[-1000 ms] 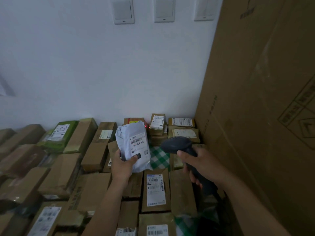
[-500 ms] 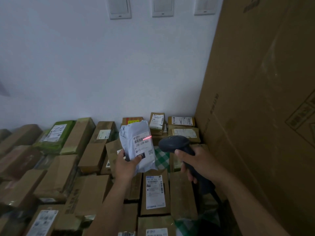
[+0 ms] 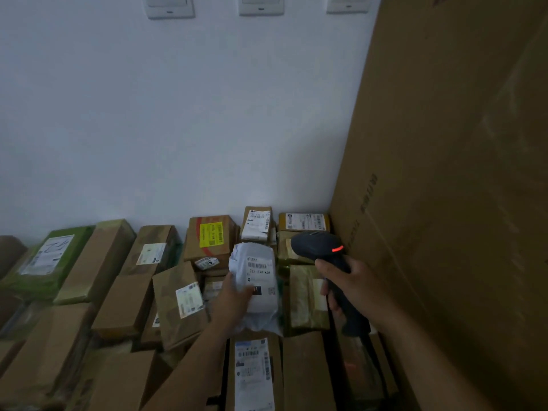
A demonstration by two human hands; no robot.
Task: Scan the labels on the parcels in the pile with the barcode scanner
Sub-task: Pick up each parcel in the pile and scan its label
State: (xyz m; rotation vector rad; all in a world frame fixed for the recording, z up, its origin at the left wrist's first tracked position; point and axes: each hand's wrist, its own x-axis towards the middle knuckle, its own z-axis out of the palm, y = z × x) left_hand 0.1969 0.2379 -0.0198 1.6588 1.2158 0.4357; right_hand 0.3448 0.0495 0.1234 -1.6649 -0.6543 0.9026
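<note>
My left hand (image 3: 234, 298) grips a white plastic mailer parcel (image 3: 258, 280) by its lower left side, label facing up, low over the pile of parcels. My right hand (image 3: 353, 287) holds the dark barcode scanner (image 3: 318, 250) by its handle, to the right of the mailer; a red light glows on the scanner's head. No red scan line shows on the mailer's label. Brown cardboard parcels (image 3: 175, 304) with white labels lie all around below.
A tall sheet of cardboard (image 3: 444, 203) leans at the right, close to the scanner. A white wall (image 3: 178, 129) with three switch plates stands behind the pile. A green parcel (image 3: 47, 259) lies at the far left, a box with a yellow label (image 3: 211, 234) behind the mailer.
My left hand has lowered the mailer toward the pile and moved it right. The red scan line on its label is gone. The scanner has shifted right, toward the cardboard sheet.
</note>
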